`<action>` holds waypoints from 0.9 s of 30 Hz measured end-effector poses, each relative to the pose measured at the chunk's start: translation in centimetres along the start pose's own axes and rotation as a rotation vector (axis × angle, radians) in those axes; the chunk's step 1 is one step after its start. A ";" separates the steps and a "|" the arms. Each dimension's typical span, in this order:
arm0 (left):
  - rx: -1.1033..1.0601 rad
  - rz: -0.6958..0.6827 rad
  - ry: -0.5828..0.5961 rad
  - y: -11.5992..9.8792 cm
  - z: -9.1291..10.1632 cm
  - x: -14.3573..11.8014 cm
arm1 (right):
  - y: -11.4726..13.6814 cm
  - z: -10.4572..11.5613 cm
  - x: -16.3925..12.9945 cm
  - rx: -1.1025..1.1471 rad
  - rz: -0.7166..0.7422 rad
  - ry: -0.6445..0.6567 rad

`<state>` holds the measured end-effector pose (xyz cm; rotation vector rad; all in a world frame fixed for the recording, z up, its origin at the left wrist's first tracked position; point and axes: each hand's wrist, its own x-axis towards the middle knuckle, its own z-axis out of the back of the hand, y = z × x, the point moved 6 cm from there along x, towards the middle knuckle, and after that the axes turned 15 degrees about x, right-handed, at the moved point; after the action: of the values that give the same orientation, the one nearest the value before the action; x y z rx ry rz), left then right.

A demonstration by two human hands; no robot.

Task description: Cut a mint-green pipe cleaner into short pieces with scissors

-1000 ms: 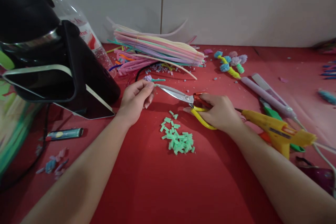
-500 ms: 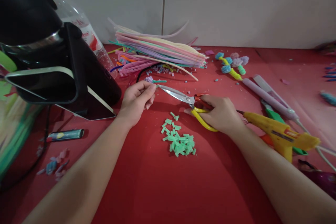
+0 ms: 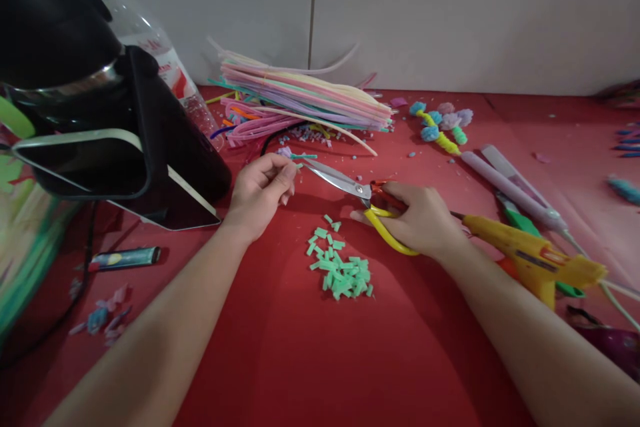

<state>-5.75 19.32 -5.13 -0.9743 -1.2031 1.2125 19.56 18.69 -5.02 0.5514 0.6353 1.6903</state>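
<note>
**Pinched stub meets the blades**

Left hand pinches a short green fuzzy pipe-cleaner stub; right hand is closed through yellow-handled steel scissors. Many cut green pieces lie piled on the red table; little remains uncut.

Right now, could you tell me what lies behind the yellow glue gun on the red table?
Behind the yellow glue gun lie a green tool and a lilac hair straightener. Its body covers the green tool's middle.
</note>
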 end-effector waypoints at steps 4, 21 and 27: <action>0.018 0.005 -0.018 0.0 0.0 0.0 | 0.1 0.0 0.2 0.009 -0.011 0.017; 0.025 0.000 -0.013 0.0 0.1 0.0 | 0.1 0.0 0.3 0.016 -0.032 0.008; 0.041 -0.002 -0.013 0.0 0.2 0.0 | 0.2 0.0 0.3 0.001 -0.043 0.021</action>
<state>-5.91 19.26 -5.12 -0.9362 -1.1848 1.2393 19.42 18.92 -4.88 0.5176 0.6586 1.6576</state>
